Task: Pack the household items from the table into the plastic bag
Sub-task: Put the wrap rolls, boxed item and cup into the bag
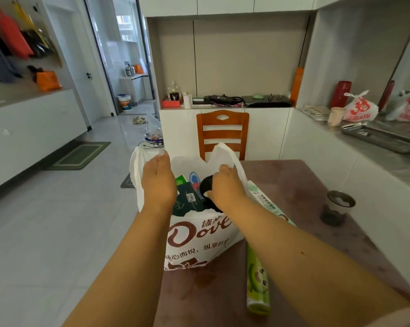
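White plastic bag with brown Dove print stands upright at the near-left part of the surface, mouth open toward the camera

Left hand is at the bag's 10 o'clock rim, palm down, fingers curled over the left handle loop and pulling that side outward. Grip looks closed on the plastic, fingertips partly hidden

Right hand is at the bag's 2 o'clock rim, inside the mouth, wrapped around a round black item. Right handle loop sticks up just behind the knuckles, touching them. Cannot tell if the black item rests on the contents or hangs from the hand

Inside the bag: dark green flat pack with a small white label, a bright green packet corner at 11 o'clock of it, and a blue and white round pack further back

Outside the bag, touching its right side: long green box lying flat on the surface, running from 1 o'clock to 6 o'clock, upper part under the right forearm

Dark cup with a metal rim sits at 3 o'clock, well apart from the bag. Orange wooden chair stands at 12 o'clock behind the surface
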Demonstrator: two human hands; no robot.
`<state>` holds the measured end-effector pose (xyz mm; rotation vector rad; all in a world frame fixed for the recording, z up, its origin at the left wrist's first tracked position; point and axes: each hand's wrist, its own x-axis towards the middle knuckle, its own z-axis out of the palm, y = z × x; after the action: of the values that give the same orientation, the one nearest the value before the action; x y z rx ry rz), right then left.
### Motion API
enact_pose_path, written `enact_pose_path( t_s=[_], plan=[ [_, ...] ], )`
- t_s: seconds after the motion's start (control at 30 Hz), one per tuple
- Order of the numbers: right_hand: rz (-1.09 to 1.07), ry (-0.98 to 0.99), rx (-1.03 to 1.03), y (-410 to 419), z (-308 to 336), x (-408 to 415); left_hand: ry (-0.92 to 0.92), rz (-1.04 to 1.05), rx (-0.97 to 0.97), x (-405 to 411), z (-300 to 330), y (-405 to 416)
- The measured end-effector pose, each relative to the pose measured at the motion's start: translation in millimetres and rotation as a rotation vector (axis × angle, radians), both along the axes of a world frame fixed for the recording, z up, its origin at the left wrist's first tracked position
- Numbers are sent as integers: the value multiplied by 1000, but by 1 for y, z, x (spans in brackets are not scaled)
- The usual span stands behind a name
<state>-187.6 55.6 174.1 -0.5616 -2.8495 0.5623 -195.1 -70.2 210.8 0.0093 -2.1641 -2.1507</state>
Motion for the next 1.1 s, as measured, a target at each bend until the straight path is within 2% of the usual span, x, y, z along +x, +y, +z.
enact_pose_path(
  t_s=[0.1,0.17,0.23,0.37,0.5,0.6,0.7,0.8,0.9,1.0,1.1],
  plan=[
    [13,-11,18,0,2,3,-125,-12,45,-3,-6,2],
    [23,-39,47,1,8,6,-146,-31,59,1,-3,4],
    [54,-21,18,4,14,12,-114,-49,44,8,2,9],
    [90,184,-105,21,21,31,-10,-54,-49,17,8,27],
    [-40,315,-268,65,19,46,-2,-107,-10,33,9,48],
    [-180,325,-370,115,-3,51,53,-202,-83,42,-11,72],
    [-311,168,-363,158,-37,51,-23,-372,-301,50,-48,104],
    [-347,-52,-295,186,-82,48,-58,-537,-745,52,-102,134],
    [-315,-176,-275,198,-122,44,-111,-594,-1117,58,-157,155],
    [-255,-253,-275,205,-155,39,-168,-551,-1280,64,-194,166],
    [-240,-273,-257,213,-173,36,-204,-509,-1297,64,-210,170]
  ],
)
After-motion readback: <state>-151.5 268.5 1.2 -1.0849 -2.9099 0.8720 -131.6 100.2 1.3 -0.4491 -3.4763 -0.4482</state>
